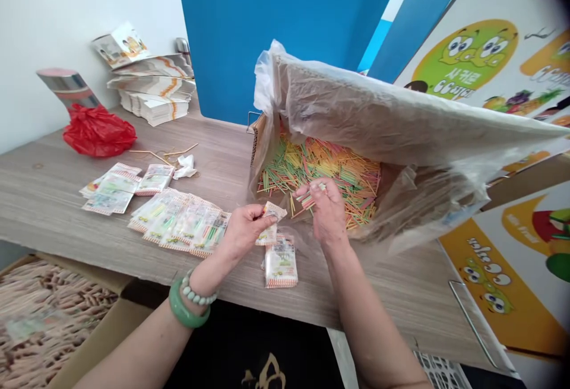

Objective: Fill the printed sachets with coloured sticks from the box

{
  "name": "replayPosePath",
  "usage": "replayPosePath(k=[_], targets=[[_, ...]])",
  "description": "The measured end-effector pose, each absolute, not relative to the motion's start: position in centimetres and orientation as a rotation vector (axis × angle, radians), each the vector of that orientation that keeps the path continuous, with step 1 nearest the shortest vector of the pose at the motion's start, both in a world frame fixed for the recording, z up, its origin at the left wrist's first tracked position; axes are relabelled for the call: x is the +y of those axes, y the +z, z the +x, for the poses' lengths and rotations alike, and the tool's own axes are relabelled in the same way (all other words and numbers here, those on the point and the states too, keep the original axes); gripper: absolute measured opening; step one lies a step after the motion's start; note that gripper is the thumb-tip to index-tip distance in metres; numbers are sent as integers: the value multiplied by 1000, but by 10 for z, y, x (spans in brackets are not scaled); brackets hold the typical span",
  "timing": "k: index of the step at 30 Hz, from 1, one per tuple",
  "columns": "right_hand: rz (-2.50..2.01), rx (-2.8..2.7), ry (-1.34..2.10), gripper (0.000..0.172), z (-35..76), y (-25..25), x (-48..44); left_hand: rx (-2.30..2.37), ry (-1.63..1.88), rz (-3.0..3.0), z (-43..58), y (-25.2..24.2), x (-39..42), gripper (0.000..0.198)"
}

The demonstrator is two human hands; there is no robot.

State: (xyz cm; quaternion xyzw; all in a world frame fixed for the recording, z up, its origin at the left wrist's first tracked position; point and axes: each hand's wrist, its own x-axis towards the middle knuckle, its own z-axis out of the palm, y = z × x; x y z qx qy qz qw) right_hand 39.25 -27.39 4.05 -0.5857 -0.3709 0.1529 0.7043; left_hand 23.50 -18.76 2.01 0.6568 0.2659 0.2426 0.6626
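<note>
My left hand (244, 230) pinches a small printed plastic packet (271, 223) between thumb and fingers, just above the table. My right hand (328, 211) is closed on a small bunch of thin coloured sticks (307, 200) at the near edge of a lined carton. Inside that carton lies a heap of thin sticks (320, 163) in yellow, green, pink and orange. Below my left hand a stack of printed packets (281, 265) rests on the table. Left of it, a row of packets (178, 220) with coloured sticks inside lies overlapping.
A clear plastic liner (378, 104) drapes over the carton's raised side. To the left sit a red plastic bag (98, 130), stacked flat cartons (154, 89) and a crumpled tissue (184, 167). Printed boxes (503, 264) stand at right. An open box of pale pieces (48, 306) is at lower left.
</note>
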Motion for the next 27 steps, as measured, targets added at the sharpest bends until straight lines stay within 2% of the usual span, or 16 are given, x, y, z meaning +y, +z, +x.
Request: replayPosePath(k=[7, 19, 27], targets=[[-1122, -784, 360, 14, 336, 77, -272, 608, 555, 1541, 224, 24, -192, 22], [-964, -701, 401, 13, 311, 58, -260, 601, 525, 1463, 216, 30, -197, 31], [-1196, -859, 419, 14, 314, 49, -274, 561, 550, 1450, 212, 32, -196, 34]])
